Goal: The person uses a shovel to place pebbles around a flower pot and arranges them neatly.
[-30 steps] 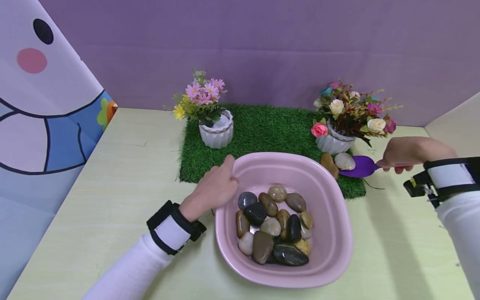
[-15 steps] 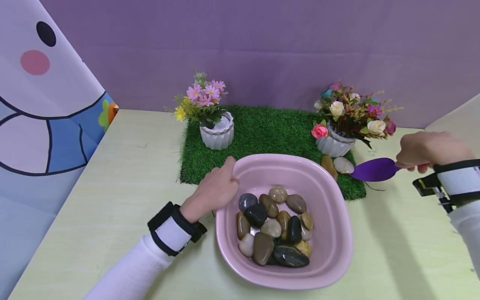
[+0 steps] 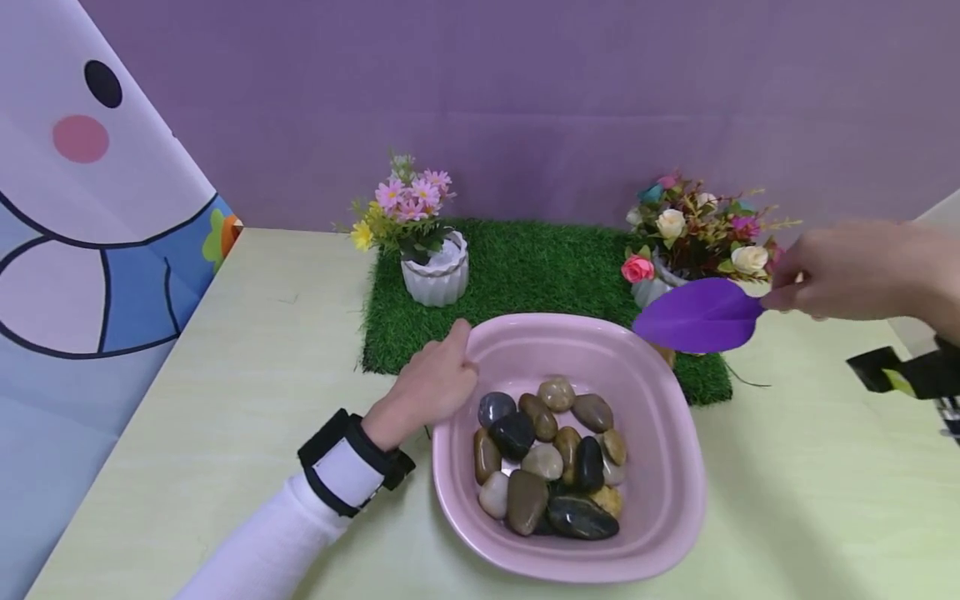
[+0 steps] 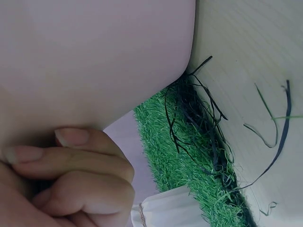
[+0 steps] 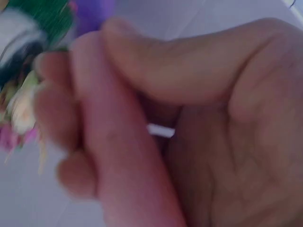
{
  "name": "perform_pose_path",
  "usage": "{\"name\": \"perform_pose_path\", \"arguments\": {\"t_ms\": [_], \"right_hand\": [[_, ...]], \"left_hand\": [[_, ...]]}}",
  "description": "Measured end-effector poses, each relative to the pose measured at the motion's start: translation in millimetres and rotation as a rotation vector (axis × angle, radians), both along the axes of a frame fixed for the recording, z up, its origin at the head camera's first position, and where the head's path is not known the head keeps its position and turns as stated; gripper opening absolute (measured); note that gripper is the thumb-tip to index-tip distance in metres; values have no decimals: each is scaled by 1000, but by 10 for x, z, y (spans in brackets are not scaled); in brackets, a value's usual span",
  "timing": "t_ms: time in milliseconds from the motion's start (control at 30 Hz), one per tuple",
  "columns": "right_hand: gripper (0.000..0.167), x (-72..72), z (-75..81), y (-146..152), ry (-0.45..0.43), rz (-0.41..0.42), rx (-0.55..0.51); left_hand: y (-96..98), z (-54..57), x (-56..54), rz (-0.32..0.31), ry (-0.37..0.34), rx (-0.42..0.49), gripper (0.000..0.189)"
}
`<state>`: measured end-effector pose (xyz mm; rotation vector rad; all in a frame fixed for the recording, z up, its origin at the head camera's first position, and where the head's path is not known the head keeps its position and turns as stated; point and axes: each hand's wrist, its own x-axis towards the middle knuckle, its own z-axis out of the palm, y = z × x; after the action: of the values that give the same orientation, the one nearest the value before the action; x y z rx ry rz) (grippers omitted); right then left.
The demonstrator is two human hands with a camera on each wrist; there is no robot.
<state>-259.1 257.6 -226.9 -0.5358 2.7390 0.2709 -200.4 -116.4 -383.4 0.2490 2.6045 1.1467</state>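
My left hand (image 3: 431, 379) grips the upper left rim of a pink basin (image 3: 677, 467); its curled fingers (image 4: 75, 165) lie against the outer wall in the left wrist view. Inside the basin lie several smooth stones (image 3: 527, 502), brown, black, grey and whitish. On the right, my right hand (image 3: 858, 271) holds a toy trowel with a purple blade (image 3: 701, 317) by its pink handle (image 5: 118, 137). The blade is raised, its tip overlapping the basin's upper right edge. Part of a brown stone (image 3: 664, 354) shows beneath it, and the blade hides the white stone beside that one.
A green turf mat (image 3: 540, 267) lies behind the basin. On it stand a white pot (image 3: 437, 279) of pink and yellow flowers and another white pot (image 3: 647, 292) of mixed roses, partly covered by the blade. A purple cloth wall (image 3: 510, 108) closes the back.
The trowel first drew right, away from the white and brown stones, then rose and swung back left over them toward the basin. My left hand has stayed on the rim.
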Motion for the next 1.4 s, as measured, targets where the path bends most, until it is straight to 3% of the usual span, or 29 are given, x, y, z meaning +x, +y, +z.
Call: {"name": "perform_pose_path", "arguments": {"t_ms": [167, 333, 467, 533, 633, 700, 767, 867, 933, 1033, 1133, 1233, 1300, 1400], "right_hand": [[11, 98, -66, -394, 53, 115, 14], [17, 154, -291, -698, 100, 225, 30], [20, 196, -465, -833, 181, 272, 108], [26, 254, -545, -883, 264, 303, 142], [34, 411, -680, -980, 483, 370, 195], [37, 547, -773, -1078, 611, 382, 250], [35, 669, -854, -1189, 679, 360, 323], [30, 788, -925, -1321, 666, 309, 422], [26, 772, -941, -1327, 616, 290, 419], [27, 667, -923, -1226, 545, 291, 306], [33, 538, -870, -1102, 418, 275, 173], [36, 476, -821, -1049, 332, 242, 136], [34, 464, -808, -1055, 345, 245, 149], [32, 479, -851, -1091, 465, 316, 205]], "left_hand": [[8, -8, 1, 5, 2, -5, 23], [10, -8, 0, 9, 5, 4, 23], [17, -21, -2, 6, 8, 12, 22], [20, -32, -2, 7, 7, 18, 23], [23, -42, 1, 11, 6, 23, 24], [21, -43, 2, 13, 8, 22, 25], [17, -40, 3, 13, 13, 20, 25], [12, -30, 2, 12, 16, 19, 24], [12, -27, 2, 10, 17, 18, 23], [15, -23, 3, 10, 18, 14, 23], [15, -28, 3, 11, 16, 10, 23], [11, -34, 1, 11, 14, 12, 23], [7, -32, -2, 9, 13, 11, 24], [11, -27, -6, 8, 19, 9, 24]]}}
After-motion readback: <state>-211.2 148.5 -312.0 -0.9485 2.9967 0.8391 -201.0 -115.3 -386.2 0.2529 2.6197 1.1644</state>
